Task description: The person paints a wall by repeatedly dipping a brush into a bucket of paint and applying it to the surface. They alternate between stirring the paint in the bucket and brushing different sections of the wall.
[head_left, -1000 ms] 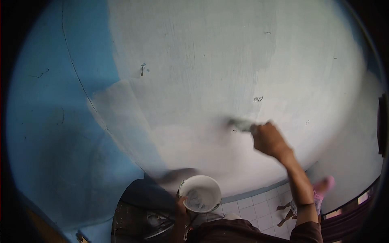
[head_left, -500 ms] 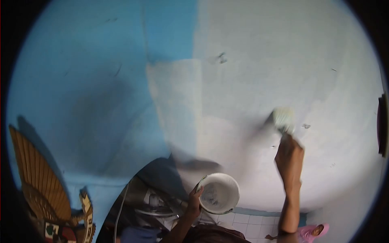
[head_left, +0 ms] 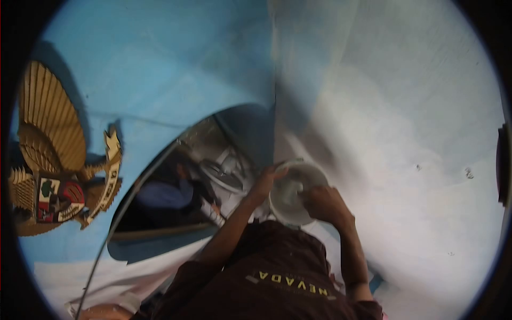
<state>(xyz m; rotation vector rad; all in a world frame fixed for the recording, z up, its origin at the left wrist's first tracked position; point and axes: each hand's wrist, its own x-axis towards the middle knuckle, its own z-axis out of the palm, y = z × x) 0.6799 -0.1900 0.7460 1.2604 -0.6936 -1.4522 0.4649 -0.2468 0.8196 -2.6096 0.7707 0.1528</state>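
Observation:
A round white bucket (head_left: 314, 173) is held in front of my body, its opening facing up toward me. My left hand (head_left: 268, 182) is closed on the left side of its rim, thumb over the edge. Over the bucket's mouth, my right hand (head_left: 326, 205) is closed around the handle of a paintbrush. The brush is mostly hidden by the hand and within the bucket. Pale, whitish paint coats the bucket's inside.
A blue wall (head_left: 160, 69) meets a whitish wall (head_left: 405, 122) at a corner. On the left hang a carved golden eagle emblem (head_left: 58, 160) and a dark-edged mirror (head_left: 170, 186) with reflections. A cable (head_left: 104, 248) runs past the mirror.
My right hand has come down from the whitish wall to the bucket with the paintbrush. The view has tilted downward and turned left, bringing more of the emblem and mirror into sight.

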